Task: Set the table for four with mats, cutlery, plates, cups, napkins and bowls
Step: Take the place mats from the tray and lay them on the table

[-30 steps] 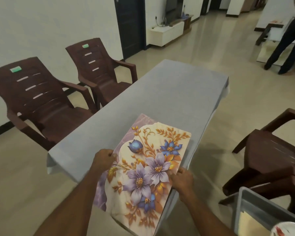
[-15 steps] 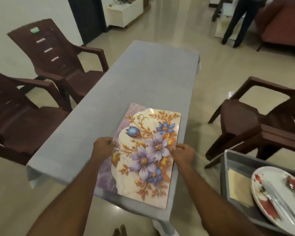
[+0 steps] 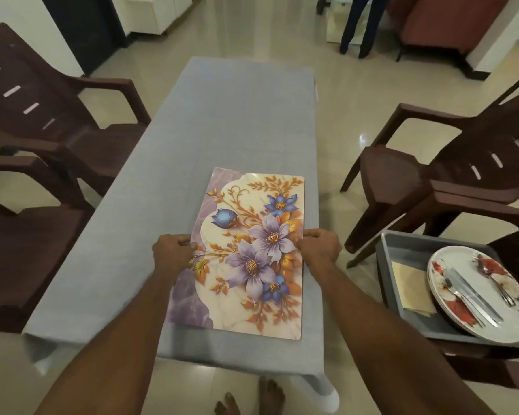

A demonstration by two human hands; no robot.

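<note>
- Though the table [image 3: 228, 115] is dressed in its grey cloth, I judge the setting as barely begun: from my remote seat I see nothing on it but mats, with most of the cloth beyond them bare.
- Four brown chairs stand round it, two to the left [image 3: 42, 115] and two to the right [image 3: 450, 175], so the four places are easy to read, but none is laid yet.
- The floral mats [image 3: 246, 253] lie at the near end, towards the right edge. A purple strip peeking out along the left side suggests more than one stacked; I cannot count them.
- A grey tray [image 3: 402, 283] sits on the near right chair, well apart from the mats, holding the supplies that are yet to go out.
- In it the plates [image 3: 450, 319] lie stacked, red-flowered, how many I cannot tell.
- Cutlery [image 3: 474, 298] rests on the top plate, and a beige napkin [image 3: 411, 280] lies flat beside the stack.
- My left hand [image 3: 173, 250] grips the stack's left edge, fingers curled over it.
- My right hand [image 3: 319, 245] pinches the right edge likewise.
- Cups and bowls are nowhere in view, so I guess they must be fetched from elsewhere.
- Left to do, as I reckon it: spread the mats to four places, then everything else.
</note>
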